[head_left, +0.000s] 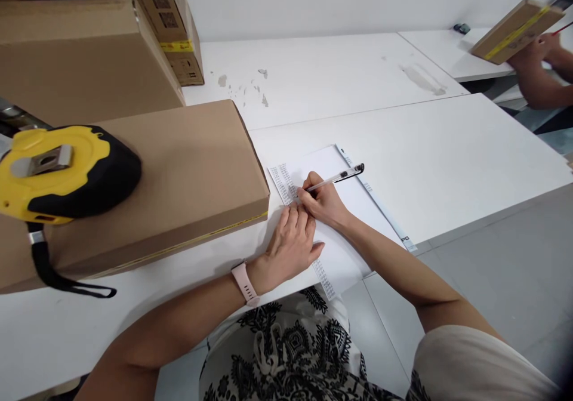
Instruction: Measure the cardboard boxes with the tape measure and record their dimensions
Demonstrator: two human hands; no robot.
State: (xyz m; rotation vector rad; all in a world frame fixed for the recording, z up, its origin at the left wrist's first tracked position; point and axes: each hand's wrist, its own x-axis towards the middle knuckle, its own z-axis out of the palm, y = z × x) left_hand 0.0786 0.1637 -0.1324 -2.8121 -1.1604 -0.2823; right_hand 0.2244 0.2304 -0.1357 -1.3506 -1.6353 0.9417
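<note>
My right hand (326, 201) grips a clear pen with a black cap (342, 176), its tip down on a white sheet of paper (353, 210) with small printed or written lines along its left edge. My left hand (293, 243) lies flat on the same paper, fingers stretched out toward the pen tip and nearly touching my right hand. A pink watch band (244, 281) circles my left wrist. The paper hangs a little over the table's front edge. Under its right side shows a pale strip with dark print (385, 210). What the lines say is too small to read.
A flat cardboard box (179, 168) lies left of the paper, with a yellow-and-black tape measure (76, 171) above it in view. More cardboard boxes (89, 61) stand behind. At the far right, another person's hands (537, 52) hold a taped cardboard box (514, 31). The white table (470, 150) has worn patches.
</note>
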